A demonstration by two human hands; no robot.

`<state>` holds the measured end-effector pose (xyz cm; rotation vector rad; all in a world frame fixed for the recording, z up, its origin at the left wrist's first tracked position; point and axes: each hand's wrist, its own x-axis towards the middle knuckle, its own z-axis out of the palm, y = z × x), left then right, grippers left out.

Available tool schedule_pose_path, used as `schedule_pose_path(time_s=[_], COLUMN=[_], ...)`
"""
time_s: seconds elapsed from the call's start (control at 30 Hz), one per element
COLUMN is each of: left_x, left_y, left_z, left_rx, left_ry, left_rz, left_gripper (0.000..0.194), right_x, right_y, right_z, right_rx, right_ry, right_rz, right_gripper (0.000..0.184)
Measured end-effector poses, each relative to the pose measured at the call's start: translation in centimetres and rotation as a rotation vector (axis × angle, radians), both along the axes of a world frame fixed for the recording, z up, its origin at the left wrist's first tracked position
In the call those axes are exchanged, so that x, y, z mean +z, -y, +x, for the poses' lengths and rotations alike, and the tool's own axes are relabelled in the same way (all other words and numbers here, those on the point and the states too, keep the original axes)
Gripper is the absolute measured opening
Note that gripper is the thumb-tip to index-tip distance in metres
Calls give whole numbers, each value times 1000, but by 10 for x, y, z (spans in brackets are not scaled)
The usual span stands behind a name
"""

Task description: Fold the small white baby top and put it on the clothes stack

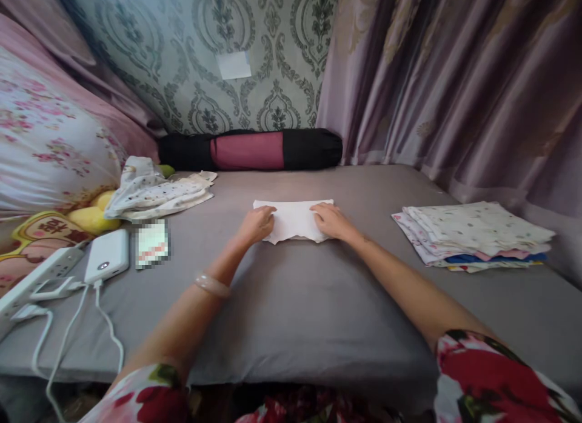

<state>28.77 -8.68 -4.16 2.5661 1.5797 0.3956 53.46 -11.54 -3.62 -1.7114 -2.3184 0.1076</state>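
A small white cloth (294,219), folded into a narrow band, lies flat on the grey mattress (291,314) in front of me. My left hand (257,224) rests on its left end with the fingers curled over the edge. On the cloth's right end my right hand (331,220) presses down, fingers curled onto the fabric. A pale bangle (211,285) sits on my left wrist.
A stack of folded patterned cloths (473,235) lies at the right. Unfolded spotted cloths (157,194) are heaped at the left, beside a white power bank (107,256) with cables and a power strip (34,280). A black and maroon rolled bag (250,149) lies along the wall.
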Motion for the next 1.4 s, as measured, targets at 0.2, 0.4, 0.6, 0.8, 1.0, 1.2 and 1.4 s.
schedule_pose_path(time_s=[0.2, 0.4, 0.6, 0.8, 1.0, 1.2, 1.4], left_x=[-31, -47, -45, -45, -40, -41, -42], left_y=[-14, -19, -27, -38, -33, -42, -49], left_z=[69, 68, 57, 37, 18, -4, -11], left_rx=[73, 82, 100, 145, 150, 175, 197], left_ry=[-85, -101, -56, -92, -132, -155, -122], left_rz=[-5, 28, 56, 99, 125, -37, -64], left_gripper=[50, 51, 47, 48, 48, 59, 62], right_x=[-27, -41, -39, -41, -42, -41, -45], right_y=[-28, -32, -32, -34, -31, -28, -29], right_z=[-54, -51, -52, -41, -23, -7, 1], right_rx=[-44, -107, -173, -280, -366, -420, -454], right_ry=[69, 16, -10, -25, -14, -12, -25], right_rz=[22, -9, -36, -24, 7, -46, -37], right_gripper=[52, 53, 53, 52, 57, 66, 66])
